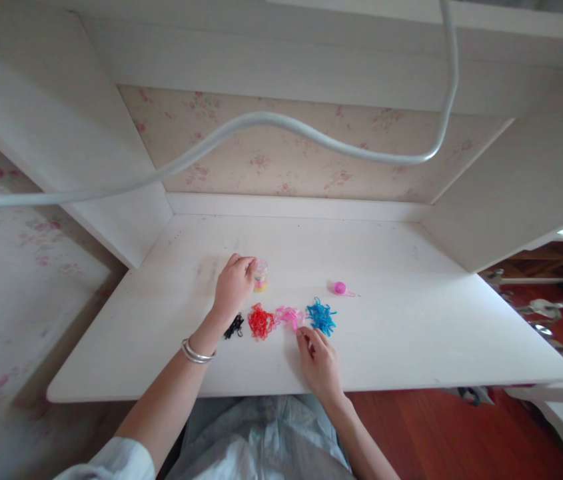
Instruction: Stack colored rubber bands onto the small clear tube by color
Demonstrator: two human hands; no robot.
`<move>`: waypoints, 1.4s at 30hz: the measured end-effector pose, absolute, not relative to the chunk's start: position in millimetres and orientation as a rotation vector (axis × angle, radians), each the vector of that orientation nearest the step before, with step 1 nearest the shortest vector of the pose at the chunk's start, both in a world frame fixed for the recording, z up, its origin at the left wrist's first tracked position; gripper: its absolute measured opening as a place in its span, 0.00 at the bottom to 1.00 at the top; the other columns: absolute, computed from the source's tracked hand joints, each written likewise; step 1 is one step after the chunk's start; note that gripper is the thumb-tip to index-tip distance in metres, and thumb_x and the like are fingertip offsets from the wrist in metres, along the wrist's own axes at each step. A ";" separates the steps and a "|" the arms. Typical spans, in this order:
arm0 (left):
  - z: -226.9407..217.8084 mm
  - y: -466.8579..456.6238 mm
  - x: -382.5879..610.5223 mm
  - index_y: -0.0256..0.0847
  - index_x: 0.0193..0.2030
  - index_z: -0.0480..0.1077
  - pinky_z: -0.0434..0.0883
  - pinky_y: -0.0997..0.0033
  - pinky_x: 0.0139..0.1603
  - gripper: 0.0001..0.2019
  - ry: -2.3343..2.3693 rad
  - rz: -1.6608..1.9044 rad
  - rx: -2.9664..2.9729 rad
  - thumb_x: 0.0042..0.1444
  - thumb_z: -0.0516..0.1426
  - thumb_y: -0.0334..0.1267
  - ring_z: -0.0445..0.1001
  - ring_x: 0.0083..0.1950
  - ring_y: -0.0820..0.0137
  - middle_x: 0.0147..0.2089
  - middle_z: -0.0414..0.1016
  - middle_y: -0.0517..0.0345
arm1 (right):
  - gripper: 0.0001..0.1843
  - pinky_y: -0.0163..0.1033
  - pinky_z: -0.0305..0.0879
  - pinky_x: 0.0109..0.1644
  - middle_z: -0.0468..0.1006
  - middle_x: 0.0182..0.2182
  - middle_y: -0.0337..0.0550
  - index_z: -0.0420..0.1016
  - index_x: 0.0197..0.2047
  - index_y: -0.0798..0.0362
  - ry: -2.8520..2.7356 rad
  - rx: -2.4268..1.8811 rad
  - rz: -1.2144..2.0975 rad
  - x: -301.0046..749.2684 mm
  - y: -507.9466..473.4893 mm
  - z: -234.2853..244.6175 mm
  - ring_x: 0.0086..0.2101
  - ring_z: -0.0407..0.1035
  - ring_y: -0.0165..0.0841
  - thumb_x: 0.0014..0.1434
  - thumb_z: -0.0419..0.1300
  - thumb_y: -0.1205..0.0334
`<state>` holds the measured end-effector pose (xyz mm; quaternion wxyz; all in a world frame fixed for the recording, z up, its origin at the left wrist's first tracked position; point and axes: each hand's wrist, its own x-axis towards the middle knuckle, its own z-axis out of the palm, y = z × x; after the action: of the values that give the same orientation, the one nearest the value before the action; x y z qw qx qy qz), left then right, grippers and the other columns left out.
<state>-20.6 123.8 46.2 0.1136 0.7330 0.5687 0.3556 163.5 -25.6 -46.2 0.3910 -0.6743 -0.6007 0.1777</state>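
- Left hand (234, 287): its thumb and fingers grip the upper part of the jar at its left side.
- Right hand (318, 360): its fingers are curled, with thumb and forefinger tips close together at the lower edge of the pink heap; I cannot tell whether they pinch a band.
- Jar (260, 277): one, small, rounded, of clear material, with yellow and pink colour low down; it is behind the red heap, at the left fingers.
- Heaps: four, side by side in a row, all tangles of thin, small loops, too many and too small to count singly.
- Black heap (234, 327): leftmost, glossy, partly behind the left wrist.
- Red heap (261, 322): dense and roundish, its right edge meeting the pink.
- Pink heap (288, 317): looser, paler, spread sideways.
- Blue heap (320, 317): rightmost, spiky in outline, just beyond the right hand.
- Cap (340, 288): one, smooth, round, bright pink, behind the blue heap, a pale pink strand just beside it.
- Desk (411, 340): one, flat, white, smooth, with faint scuffs.
- Bangles (196, 352): shiny, silvery, seemingly two, around the left wrist.
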 end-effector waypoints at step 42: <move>-4.5 1.1 13.3 0.45 0.41 0.68 0.67 0.74 0.32 0.10 1.633 0.257 2.329 0.62 0.48 0.42 0.75 0.36 0.69 0.41 0.73 0.55 | 0.19 0.36 0.65 0.33 0.79 0.31 0.43 0.79 0.39 0.49 -1.537 -1.907 0.536 185.0 -11.7 -14.2 0.27 0.71 0.33 0.61 0.50 0.49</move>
<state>13.3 1.1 -4.5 0.1422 0.8072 0.5659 0.0891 185.0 -11.7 -14.2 0.3117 -0.7227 -0.5824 0.2031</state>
